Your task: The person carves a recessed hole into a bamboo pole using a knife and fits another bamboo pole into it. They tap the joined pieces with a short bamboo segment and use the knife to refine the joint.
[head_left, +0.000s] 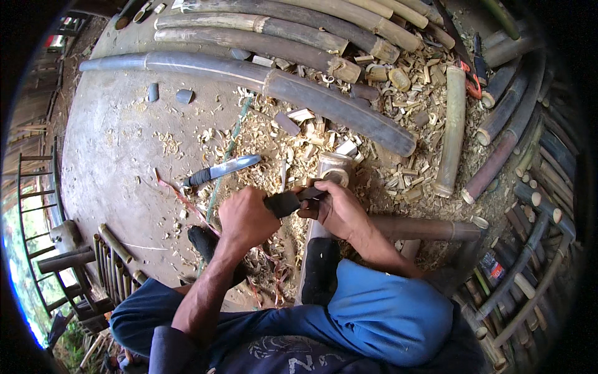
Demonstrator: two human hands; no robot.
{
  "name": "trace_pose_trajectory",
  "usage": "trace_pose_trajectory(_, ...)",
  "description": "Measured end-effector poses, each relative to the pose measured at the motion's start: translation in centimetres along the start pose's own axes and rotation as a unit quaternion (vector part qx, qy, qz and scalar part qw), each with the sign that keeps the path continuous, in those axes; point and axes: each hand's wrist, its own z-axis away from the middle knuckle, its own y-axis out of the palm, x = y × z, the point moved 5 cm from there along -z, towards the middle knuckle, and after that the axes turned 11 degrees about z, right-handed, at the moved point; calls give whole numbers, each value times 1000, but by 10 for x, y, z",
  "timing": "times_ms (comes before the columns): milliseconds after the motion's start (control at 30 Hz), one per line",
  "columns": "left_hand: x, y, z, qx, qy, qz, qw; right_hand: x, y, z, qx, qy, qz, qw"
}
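My left hand (249, 215) is closed round the black handle (282, 203) of a knife, its back turned up. My right hand (341, 209) grips the knife's dark blade (311, 192), thumb along the top. The blade reaches toward a round opening at the far end of a bamboo pole (334, 163), which stretches away from me between my legs. The fingers hide the blade's tip, so whether it touches the bamboo cannot be told. Farther left on the ground lies a second knife (233, 167) with a bright blade and a black-wrapped handle.
Pale shavings (274, 140) litter the ground. A long bamboo pole (205, 67) lies across the far side, with several more behind it. To the right are a short bamboo length (451, 131), a red-handled saw (471, 81) and stacked poles (523, 124). Another bamboo piece (430, 228) lies beside my right forearm.
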Motion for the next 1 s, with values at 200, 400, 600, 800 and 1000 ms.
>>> trace_pose_trajectory(200, 13, 23, 3, -60, 53, 8, 997, -22, -16, -1, -35, -6, -48, 998)
trace_pose_trajectory(400, 72, 93, 12, 80, -116, 264, 954, -9, -8, -11, -65, 86, 158, 982)
trace_pose_trajectory(600, -5, -9, -21, -11, 72, -79, 994, -10, -8, -11, 48, -57, -80, 994)
trace_pose_trajectory(800, 37, 34, -12, -124, 140, -8, 982, -22, -12, -10, -16, -34, -17, 999)
trace_pose_trajectory(1000, 79, 78, -25, 33, -11, 156, 987, -24, -16, -22, -75, 8, 116, 990)
